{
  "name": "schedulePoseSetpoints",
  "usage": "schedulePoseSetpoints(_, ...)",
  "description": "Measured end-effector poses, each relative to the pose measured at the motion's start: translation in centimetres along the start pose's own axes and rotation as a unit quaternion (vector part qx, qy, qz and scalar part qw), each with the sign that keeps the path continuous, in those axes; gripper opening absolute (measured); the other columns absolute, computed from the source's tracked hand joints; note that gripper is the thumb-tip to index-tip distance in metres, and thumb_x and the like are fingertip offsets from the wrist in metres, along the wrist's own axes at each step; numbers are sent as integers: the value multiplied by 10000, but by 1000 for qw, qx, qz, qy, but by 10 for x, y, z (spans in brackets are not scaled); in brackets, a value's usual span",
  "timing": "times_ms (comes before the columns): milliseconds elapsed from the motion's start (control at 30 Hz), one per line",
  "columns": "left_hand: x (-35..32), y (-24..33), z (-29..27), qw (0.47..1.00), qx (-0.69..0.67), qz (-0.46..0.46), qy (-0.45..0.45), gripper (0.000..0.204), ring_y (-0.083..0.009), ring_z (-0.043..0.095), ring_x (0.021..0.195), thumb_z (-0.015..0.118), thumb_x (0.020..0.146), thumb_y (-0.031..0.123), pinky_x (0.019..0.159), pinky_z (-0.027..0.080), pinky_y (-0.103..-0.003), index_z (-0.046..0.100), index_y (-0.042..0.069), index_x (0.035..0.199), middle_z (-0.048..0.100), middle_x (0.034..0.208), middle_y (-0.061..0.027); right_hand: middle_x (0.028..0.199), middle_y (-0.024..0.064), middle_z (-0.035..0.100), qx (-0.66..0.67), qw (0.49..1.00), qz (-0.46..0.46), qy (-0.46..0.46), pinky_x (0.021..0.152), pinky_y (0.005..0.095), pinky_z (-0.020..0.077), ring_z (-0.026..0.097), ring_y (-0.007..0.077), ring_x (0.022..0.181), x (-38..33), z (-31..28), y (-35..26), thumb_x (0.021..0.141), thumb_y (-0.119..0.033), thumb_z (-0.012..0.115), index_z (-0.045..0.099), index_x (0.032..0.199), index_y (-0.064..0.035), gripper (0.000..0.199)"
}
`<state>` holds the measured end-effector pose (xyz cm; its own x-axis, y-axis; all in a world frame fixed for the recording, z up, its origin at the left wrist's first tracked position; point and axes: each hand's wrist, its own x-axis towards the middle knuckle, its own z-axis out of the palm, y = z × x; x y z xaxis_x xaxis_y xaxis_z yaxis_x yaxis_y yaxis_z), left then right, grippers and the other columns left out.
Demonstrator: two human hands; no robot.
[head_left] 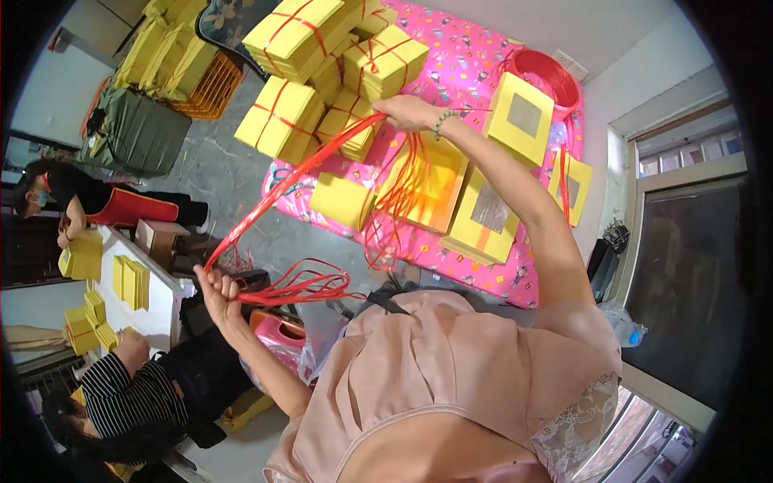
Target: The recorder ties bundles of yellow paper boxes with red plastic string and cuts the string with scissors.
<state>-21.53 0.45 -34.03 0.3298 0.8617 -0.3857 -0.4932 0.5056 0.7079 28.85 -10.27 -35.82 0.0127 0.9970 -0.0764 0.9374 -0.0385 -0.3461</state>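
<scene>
A bundle of red plastic ribbon runs taut and slanting between my two hands. My left hand, low at the left, is closed round one end, and loose loops trail from it toward my waist. Farther off and to the right, my right hand grips the other end; more red strands hang below it over the yellow stacks. A green bead bracelet circles my right wrist. Just beyond that hand stand stacks of yellow paper envelopes or bags, tied crosswise with red ribbon.
A pink patterned cloth covers the table. On it lie loose yellow stacks, one with a grey window, and a red basin of ribbon. At the left, two people work beside a white table. An orange crate stands behind.
</scene>
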Motion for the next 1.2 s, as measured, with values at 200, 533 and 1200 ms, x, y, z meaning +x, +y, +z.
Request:
schedulePoseSetpoints(200, 1, -1, -46, 995, -88, 21, 47, 409, -51, 128, 369, 494, 899, 406, 315, 102, -226, 386, 142, 606, 226, 484, 62, 721, 141, 569, 78, 995, 29, -63, 630, 408, 431, 569, 273, 706, -9, -22, 21, 814, -135, 466, 512, 883, -40, 126)
schedulePoseSetpoints(533, -3, -82, -177, 975, -144, -82, 146, 423, -51, 129, 378, 493, 891, 425, 326, 110, -219, 407, 126, 604, 200, 480, 70, 591, -44, 427, 372, 852, -73, -360, 503, 224, 361, 414, 54, 552, -25, -63, 4, 911, -332, 504, 578, 821, -32, 321)
schedulePoseSetpoints(1200, -41, -100, -162, 967, 155, -109, 168, 414, -53, 198, 360, 494, 865, 514, 339, 152, -219, 408, 188, 625, 256, 474, 77, 589, -98, 259, 686, 702, -32, -189, 444, 169, 255, 230, -5, 468, -78, -79, -60, 957, -288, 405, 447, 828, -93, 237)
